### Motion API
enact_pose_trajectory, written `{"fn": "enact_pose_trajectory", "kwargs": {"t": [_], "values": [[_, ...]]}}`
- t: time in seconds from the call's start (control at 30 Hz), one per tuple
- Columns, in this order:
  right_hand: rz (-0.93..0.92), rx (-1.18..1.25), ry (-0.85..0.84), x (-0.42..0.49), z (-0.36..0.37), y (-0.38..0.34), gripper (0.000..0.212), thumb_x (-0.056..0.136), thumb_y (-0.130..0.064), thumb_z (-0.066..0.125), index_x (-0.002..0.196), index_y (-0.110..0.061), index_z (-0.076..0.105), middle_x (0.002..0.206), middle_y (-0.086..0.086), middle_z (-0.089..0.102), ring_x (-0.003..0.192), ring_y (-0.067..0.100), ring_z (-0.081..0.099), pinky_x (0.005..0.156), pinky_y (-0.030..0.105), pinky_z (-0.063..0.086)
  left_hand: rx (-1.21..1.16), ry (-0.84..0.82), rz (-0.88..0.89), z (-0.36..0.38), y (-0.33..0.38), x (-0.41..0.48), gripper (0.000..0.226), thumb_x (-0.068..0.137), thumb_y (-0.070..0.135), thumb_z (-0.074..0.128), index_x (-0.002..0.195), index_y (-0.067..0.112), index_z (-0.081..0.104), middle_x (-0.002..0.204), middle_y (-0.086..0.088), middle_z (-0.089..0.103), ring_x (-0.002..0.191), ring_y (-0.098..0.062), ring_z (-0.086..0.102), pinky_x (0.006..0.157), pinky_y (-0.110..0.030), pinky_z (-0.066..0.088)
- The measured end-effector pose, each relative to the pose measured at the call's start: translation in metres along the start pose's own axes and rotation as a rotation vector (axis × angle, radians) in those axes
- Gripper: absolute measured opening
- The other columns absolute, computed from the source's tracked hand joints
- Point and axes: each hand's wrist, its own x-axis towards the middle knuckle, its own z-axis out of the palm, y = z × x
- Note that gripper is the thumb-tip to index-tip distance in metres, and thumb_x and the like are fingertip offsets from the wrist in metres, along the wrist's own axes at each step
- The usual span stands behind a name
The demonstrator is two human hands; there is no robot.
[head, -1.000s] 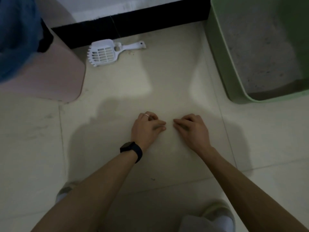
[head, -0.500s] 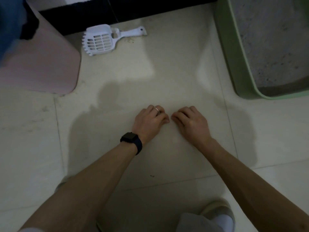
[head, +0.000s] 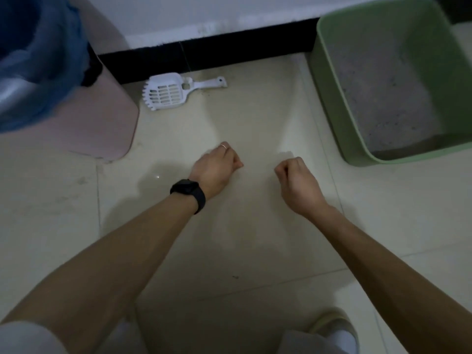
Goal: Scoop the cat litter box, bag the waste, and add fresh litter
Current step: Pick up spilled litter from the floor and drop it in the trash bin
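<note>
1. Where the tiled floor (head: 255, 111) meets a black skirting, all items are found set out along the wall.
2. At upper right, a green litter box (head: 325, 85) is seen standing on the floor. Grey litter (head: 383, 98) is spread across its base.
3. At upper left, a pink bin (head: 109, 118) is noted, lined with a blue bag (head: 38, 60) that is folded over its rim. It is well apart from the litter box.
4. Both bare forearms are extended over the open floor between bin and box.
5. The left hand (head: 215, 166) is clenched into a fist, knuckles up. No held item can be made out.
6. The right hand (head: 296, 180) is likewise clenched, and is kept apart from the left.
7. A white slotted scoop (head: 166, 93) is found lying flat on the floor just beside the bin, near the skirting, its handle pointing right. It is touched by neither hand.
8. A dark watch (head: 189, 190) is worn on the left wrist.
9. A thin ring (head: 223, 146) is seen on a left finger.
</note>
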Motion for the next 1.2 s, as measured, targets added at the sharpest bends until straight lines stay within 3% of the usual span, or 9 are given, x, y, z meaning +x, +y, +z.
{"fn": "enact_pose_trajectory", "kwargs": {"t": [0.1,0.23,0.4,0.57,0.77,0.9,0.97,1.1,1.2], "values": [[-0.025,0.114,0.061,0.014,-0.035,-0.038,0.021,0.103,-0.027,0.042,0.089,-0.015,0.052,0.092,0.000,0.051,0.085,0.016,0.050,0.074,0.027,0.035,-0.045,0.035,-0.017,-0.045,0.004,0.007,0.027,0.103,0.038,0.043,0.109,0.017,0.060,0.117,0.002,0.049,0.093,-0.015,0.056,0.076,-0.032,0.043],[-0.133,0.254,0.175,0.040,-0.079,-0.113,0.033,0.102,-0.021,0.045,0.080,0.002,0.053,0.073,0.016,0.052,0.067,0.019,0.045,0.061,0.034,0.030,-0.068,0.184,0.062,-0.122,0.012,0.011,0.026,0.103,0.039,0.044,0.105,0.018,0.058,0.113,0.003,0.046,0.083,-0.012,0.051,0.073,-0.039,0.048],[-0.327,0.364,0.198,0.080,-0.105,-0.223,0.017,0.102,-0.029,0.046,0.086,-0.025,0.048,0.081,-0.011,0.053,0.072,-0.002,0.050,0.064,0.010,0.035,-0.057,0.445,0.123,-0.240,-0.007,-0.006,0.021,0.101,0.038,0.048,0.102,0.021,0.059,0.107,0.010,0.045,0.082,-0.014,0.057,0.077,-0.043,0.052],[-0.504,0.390,0.090,0.103,-0.100,-0.340,0.017,0.103,-0.029,0.043,0.096,-0.016,0.051,0.089,0.000,0.059,0.079,0.017,0.058,0.069,0.029,0.042,0.012,0.627,0.019,-0.328,-0.077,-0.048,0.014,0.102,0.035,0.045,0.095,0.025,0.053,0.096,0.010,0.055,0.081,-0.012,0.056,0.074,-0.043,0.050],[-0.624,0.084,-0.027,0.130,-0.054,-0.421,0.009,0.096,-0.006,0.043,0.104,-0.006,0.047,0.097,0.004,0.051,0.081,0.022,0.049,0.072,0.036,0.042,0.175,0.494,-0.341,-0.360,-0.170,-0.084,0.004,0.096,0.016,0.051,0.094,0.017,0.054,0.097,-0.008,0.065,0.089,-0.033,0.060,0.077,-0.046,0.049],[-0.638,-0.080,-0.186,0.141,-0.026,-0.429,0.037,0.087,-0.007,0.054,0.120,-0.022,0.047,0.125,0.001,0.046,0.100,0.025,0.054,0.085,0.041,0.049,0.180,0.106,-0.433,-0.350,-0.193,-0.094,0.050,0.081,0.004,0.058,0.128,0.023,0.054,0.131,-0.007,0.050,0.116,-0.028,0.052,0.100,-0.040,0.045],[-0.640,-0.131,-0.197,0.146,-0.018,-0.429,0.033,0.092,-0.017,0.054,0.124,-0.026,0.051,0.123,-0.002,0.056,0.102,0.022,0.058,0.087,0.040,0.052,0.137,0.055,-0.417,-0.342,-0.197,-0.095,0.052,0.084,0.010,0.061,0.133,0.026,0.053,0.132,-0.004,0.050,0.116,-0.026,0.053,0.100,-0.038,0.045],[-0.686,-0.204,-0.084,0.149,-0.018,-0.425,0.014,0.095,-0.025,0.051,0.104,-0.027,0.062,0.102,-0.002,0.068,0.092,0.020,0.061,0.079,0.039,0.053,0.174,0.184,-0.407,-0.340,-0.188,-0.094,0.007,0.095,0.035,0.058,0.093,0.031,0.063,0.095,0.005,0.070,0.080,-0.015,0.062,0.074,-0.037,0.055],[-0.725,-0.150,-0.046,0.143,-0.026,-0.416,0.025,0.083,-0.013,0.056,0.106,-0.022,0.057,0.112,0.003,0.059,0.102,0.024,0.054,0.083,0.039,0.049,0.282,0.293,-0.340,-0.339,-0.167,-0.093,0.038,0.099,0.049,0.044,0.073,0.022,0.055,0.070,0.001,0.063,0.062,-0.019,0.058,0.055,-0.037,0.051]]}}
